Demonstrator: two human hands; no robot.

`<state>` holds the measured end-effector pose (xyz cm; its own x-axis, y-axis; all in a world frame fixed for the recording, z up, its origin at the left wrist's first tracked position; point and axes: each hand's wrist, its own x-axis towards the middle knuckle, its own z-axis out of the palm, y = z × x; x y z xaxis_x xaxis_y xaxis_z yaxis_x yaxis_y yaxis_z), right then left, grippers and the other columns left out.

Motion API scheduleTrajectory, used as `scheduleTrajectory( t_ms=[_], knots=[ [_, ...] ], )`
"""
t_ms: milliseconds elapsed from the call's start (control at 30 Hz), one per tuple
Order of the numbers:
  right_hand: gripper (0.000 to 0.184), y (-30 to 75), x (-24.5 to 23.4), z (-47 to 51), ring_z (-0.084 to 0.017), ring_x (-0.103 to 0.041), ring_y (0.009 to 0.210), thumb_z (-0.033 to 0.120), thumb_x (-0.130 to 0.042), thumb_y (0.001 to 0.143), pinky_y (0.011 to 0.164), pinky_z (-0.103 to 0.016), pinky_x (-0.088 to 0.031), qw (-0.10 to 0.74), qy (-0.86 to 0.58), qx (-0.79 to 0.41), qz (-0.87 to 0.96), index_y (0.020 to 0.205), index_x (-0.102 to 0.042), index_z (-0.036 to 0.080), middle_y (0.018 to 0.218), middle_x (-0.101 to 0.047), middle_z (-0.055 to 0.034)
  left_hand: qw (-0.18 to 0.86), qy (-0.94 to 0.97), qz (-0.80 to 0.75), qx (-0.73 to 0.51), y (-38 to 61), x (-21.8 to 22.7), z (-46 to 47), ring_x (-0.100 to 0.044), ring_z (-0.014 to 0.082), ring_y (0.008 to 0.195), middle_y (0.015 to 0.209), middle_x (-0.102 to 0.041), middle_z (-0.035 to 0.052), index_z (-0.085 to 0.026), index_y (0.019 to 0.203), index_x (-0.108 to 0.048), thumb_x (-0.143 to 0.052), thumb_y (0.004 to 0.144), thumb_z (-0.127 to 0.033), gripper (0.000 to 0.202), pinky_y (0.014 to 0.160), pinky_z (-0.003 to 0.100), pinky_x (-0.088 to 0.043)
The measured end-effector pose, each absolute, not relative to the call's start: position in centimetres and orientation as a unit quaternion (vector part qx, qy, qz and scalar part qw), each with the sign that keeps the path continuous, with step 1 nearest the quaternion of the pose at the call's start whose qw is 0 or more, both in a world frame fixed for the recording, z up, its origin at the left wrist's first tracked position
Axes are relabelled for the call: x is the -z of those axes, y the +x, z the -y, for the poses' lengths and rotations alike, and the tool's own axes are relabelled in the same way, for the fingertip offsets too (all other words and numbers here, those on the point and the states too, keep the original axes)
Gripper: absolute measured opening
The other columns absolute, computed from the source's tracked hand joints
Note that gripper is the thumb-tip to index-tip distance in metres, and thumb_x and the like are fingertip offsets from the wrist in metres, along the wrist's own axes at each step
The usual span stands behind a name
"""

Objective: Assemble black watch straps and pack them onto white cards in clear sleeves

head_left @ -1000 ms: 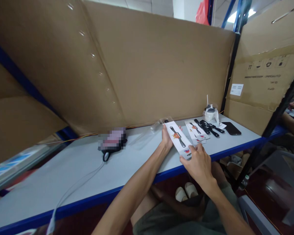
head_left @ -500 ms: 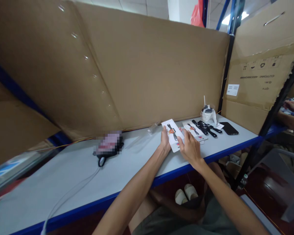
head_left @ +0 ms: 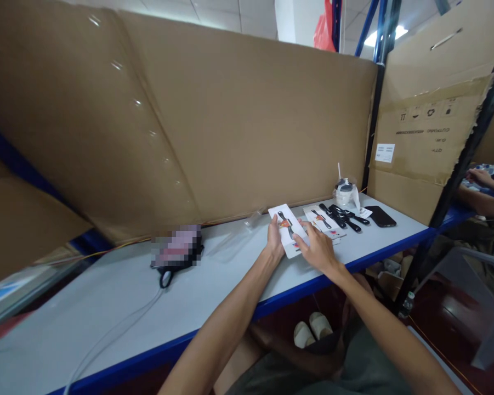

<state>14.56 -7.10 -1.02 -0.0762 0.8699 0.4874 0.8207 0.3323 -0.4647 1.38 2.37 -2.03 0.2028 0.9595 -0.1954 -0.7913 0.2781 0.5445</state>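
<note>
A white printed card (head_left: pixel 287 219), with a black-handled tool and an orange patch pictured on it, is tilted up above the table. My left hand (head_left: pixel 274 240) grips it along the left edge, thumb on the front. My right hand (head_left: pixel 317 248) is closed at the card's right edge, thumb and fingers touching it. Whether it is a folded card or a thin box, I cannot tell. More white printed cards (head_left: pixel 317 217) lie just beyond my right hand. Several black-handled tools (head_left: pixel 345 215) rest beside them, overlapping one another.
A black phone (head_left: pixel 380 216) and a lidded cup with a straw (head_left: pixel 345 193) stand at the right. A clear plastic wrapper (head_left: pixel 253 220) lies behind my hands. Leftward is a dark pouch-like item (head_left: pixel 176 255) by a white cable (head_left: pixel 115 323). Cardboard (head_left: pixel 250 126) walls the back.
The view has shifted slightly. The card remains in both hands, with its lower part now spread a little, and my right thumb has slid slightly down its face.
</note>
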Motion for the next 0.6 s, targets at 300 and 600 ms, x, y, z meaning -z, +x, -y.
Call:
scheduleTrajectory(
  t_ms=[300,600],
  knots=[
    [0.061,25.0,-0.1,-0.9,-0.038,-0.048,0.136,0.051,-0.051,0.104,0.109,-0.046,-0.035,0.204,-0.756,0.032,0.621,0.146,-0.051,0.007,0.143,-0.056,-0.0284,0.744,0.108,-0.299,-0.588,1.4,0.6,-1.9,-0.077,0.0299,0.082,0.088,-0.076,0.0137,-0.014,0.121,-0.064,-0.041,0.103,-0.054,0.050,0.084,0.052,-0.064],
    [0.068,24.7,2.1,-3.0,-0.040,-0.046,0.136,0.061,-0.049,0.102,0.110,-0.049,-0.030,0.114,-0.762,-0.001,0.637,0.146,-0.054,0.009,0.147,-0.049,-0.0311,0.745,0.092,-0.277,-0.600,1.0,0.8,-2.5,-0.078,0.0312,0.090,0.093,-0.076,0.0139,-0.013,0.123,-0.063,-0.043,0.103,-0.051,0.047,0.088,0.052,-0.063]
  ],
)
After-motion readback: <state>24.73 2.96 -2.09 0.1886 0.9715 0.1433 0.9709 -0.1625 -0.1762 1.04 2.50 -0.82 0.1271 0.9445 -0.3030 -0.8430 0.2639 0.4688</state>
